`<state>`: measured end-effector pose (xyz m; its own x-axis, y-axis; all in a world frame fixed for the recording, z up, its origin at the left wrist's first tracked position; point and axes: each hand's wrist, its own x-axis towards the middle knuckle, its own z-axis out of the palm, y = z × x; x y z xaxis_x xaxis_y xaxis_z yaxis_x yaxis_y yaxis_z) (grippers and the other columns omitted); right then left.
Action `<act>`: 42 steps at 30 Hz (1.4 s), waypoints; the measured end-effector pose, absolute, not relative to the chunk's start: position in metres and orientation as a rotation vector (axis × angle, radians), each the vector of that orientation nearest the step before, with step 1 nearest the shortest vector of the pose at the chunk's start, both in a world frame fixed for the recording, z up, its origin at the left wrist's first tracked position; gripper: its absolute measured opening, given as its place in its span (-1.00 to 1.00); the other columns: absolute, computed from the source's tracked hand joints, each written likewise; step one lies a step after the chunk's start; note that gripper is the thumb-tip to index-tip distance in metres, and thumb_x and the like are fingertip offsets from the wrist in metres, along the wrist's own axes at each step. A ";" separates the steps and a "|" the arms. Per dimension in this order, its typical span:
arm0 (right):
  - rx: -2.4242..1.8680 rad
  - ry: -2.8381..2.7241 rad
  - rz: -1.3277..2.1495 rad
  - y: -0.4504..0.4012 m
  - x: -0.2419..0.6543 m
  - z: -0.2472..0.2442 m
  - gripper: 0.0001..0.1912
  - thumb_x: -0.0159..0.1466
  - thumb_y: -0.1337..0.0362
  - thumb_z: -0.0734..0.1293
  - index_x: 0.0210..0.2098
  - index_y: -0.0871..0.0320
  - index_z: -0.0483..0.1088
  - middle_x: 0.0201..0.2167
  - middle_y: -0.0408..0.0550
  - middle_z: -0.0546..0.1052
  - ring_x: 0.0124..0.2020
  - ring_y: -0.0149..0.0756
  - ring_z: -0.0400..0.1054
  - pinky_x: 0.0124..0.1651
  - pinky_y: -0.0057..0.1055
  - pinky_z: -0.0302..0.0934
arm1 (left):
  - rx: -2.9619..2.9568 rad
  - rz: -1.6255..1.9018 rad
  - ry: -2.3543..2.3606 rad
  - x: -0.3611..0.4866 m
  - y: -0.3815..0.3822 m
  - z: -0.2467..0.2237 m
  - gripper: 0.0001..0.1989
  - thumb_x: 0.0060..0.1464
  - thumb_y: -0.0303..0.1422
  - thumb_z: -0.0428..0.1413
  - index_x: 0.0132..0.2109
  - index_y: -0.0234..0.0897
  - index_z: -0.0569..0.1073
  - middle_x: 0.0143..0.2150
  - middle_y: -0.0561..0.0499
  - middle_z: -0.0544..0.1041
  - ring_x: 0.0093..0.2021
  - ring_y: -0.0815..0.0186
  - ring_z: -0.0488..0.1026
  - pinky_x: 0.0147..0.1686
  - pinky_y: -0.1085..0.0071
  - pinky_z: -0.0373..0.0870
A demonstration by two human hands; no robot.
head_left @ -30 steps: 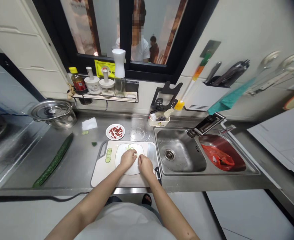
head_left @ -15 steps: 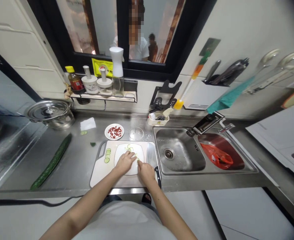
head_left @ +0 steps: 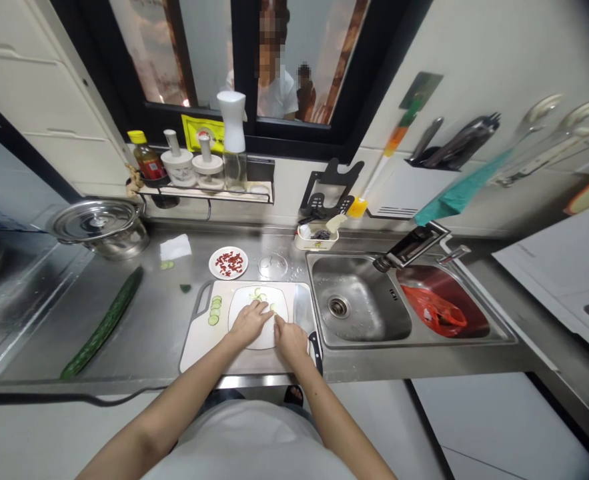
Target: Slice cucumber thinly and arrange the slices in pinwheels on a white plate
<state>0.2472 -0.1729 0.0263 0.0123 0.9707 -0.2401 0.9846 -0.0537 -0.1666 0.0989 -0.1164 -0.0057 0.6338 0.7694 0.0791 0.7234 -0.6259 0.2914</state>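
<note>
On the cutting board (head_left: 194, 350) lies a white square plate (head_left: 259, 341) with thin cucumber slices (head_left: 258, 294) near its far edge. My left hand (head_left: 248, 325) reaches over the plate, fingers stretched out, with a fingertip beside another cucumber slice (head_left: 273, 307). At the plate's right edge my right hand (head_left: 290, 341) is closed, its fingertips close to the left ones; whatever it pinches is hidden. A row of cucumber slices (head_left: 215, 311) lies on the board left of the plate. A knife (head_left: 315, 350) rests along the board's right side, black handle towards me.
A whole cucumber (head_left: 105, 323) lies on the steel counter at left, near a lidded pot (head_left: 104, 227). Behind the board stands a dish of red pieces (head_left: 229, 263). The double sink (head_left: 359, 300) is at right, with a red plastic bag (head_left: 434, 312) in its far basin.
My right fingertips have shifted slightly back from the slice near the plate's right side, and that slice shows a little more clearly. My left hand stays nearly in place.
</note>
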 end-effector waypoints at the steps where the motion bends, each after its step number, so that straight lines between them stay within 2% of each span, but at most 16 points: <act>1: 2.204 2.129 -0.448 -0.173 0.248 0.025 -0.61 0.39 0.21 0.04 0.08 0.10 0.34 -0.37 0.10 0.57 -0.32 -0.24 0.47 -0.30 -0.43 0.16 | 2.621 0.290 1.219 0.099 -0.116 -0.006 -0.62 0.18 -0.49 -0.06 0.07 -0.09 0.44 0.10 -0.11 0.37 0.05 0.15 0.27 -0.09 0.26 0.30; 29: 2.225 2.086 -0.444 -0.170 0.245 0.025 -0.57 0.40 0.21 0.00 0.16 0.06 0.28 -0.35 0.07 0.57 -0.30 -0.25 0.47 -0.29 -0.43 0.17 | 2.663 0.301 1.241 0.098 -0.114 -0.015 -0.62 0.18 -0.48 -0.06 0.07 -0.04 0.44 0.09 -0.11 0.37 0.04 0.16 0.28 -0.08 0.26 0.32; 42: 2.223 2.051 -0.433 -0.170 0.243 0.036 -0.59 0.40 0.20 0.01 0.02 0.11 0.39 -0.34 0.07 0.57 -0.29 -0.24 0.47 -0.32 -0.45 0.15 | 2.636 0.304 1.260 0.099 -0.116 -0.013 -0.63 0.18 -0.49 -0.05 0.05 -0.06 0.46 0.10 -0.09 0.37 0.06 0.19 0.28 -0.04 0.28 0.31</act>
